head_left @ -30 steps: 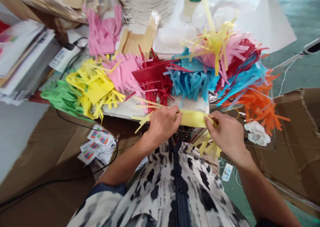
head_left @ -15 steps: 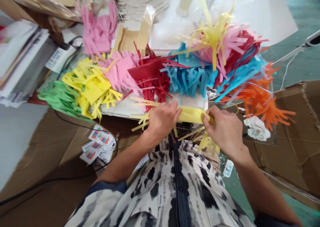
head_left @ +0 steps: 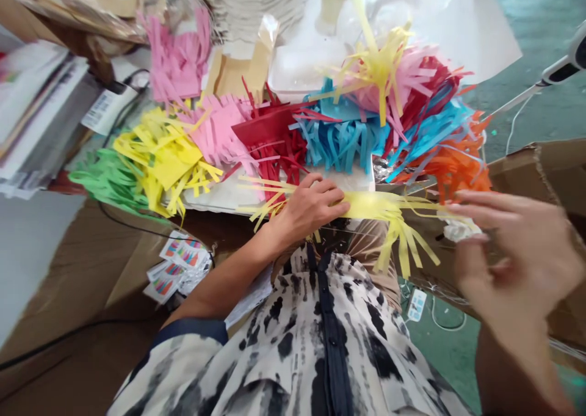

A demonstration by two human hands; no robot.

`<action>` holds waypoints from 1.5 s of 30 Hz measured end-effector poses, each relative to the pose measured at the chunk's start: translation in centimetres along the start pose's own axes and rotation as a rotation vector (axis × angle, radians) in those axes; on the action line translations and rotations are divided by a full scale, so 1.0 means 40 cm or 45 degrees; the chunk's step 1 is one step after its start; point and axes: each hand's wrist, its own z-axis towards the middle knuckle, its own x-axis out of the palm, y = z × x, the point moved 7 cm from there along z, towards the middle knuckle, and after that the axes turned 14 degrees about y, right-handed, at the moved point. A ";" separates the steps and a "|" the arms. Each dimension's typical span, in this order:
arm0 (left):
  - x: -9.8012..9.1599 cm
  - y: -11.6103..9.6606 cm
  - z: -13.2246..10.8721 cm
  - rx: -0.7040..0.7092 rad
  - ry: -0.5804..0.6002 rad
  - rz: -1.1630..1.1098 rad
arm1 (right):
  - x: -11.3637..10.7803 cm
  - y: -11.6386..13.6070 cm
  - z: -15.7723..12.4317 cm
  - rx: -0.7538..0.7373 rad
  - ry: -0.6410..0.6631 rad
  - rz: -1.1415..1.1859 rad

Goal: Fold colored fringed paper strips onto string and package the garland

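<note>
A yellow fringed paper tassel (head_left: pixel 370 205) lies sideways at the table's front edge, its cut strips spreading at both ends. My left hand (head_left: pixel 315 203) is closed over its middle, fingers bent on the flat yellow band; the thumb is hidden. To the right, my right hand (head_left: pixel 517 245) is raised and blurred, with thumb and fingers apart. Its fingertips are close to the ends of a few yellow strips; whether they touch is unclear. Just behind those fingertips sits a crumpled white piece (head_left: pixel 458 228), partly covered.
Fringed bundles in green (head_left: pixel 107 181), yellow (head_left: pixel 171 159), pink (head_left: pixel 220 129), red (head_left: pixel 272 132), blue (head_left: pixel 341 138) and orange (head_left: pixel 462 165) line the table. A paper stack (head_left: pixel 41 110) stands left. Cardboard (head_left: pixel 540 178) is at right, beside a white rod-like device (head_left: pixel 556 71).
My right hand has let go of the tassel's rolled band and moved right, towards me. The tassel's right-hand strips now fan out. My left hand stays on the band, its fingers flatter.
</note>
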 end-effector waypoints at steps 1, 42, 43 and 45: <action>-0.001 -0.001 0.000 0.004 0.013 -0.007 | 0.038 0.041 0.003 -0.149 0.091 0.057; 0.015 -0.094 -0.053 -0.032 -0.311 0.141 | 0.249 0.059 0.025 -0.417 0.294 -0.353; 0.020 -0.090 -0.046 -0.030 -0.290 0.152 | 0.248 0.061 0.027 -0.419 0.297 -0.363; 0.023 -0.077 -0.042 -0.038 -0.273 0.160 | 0.247 0.062 0.032 -0.411 0.296 -0.377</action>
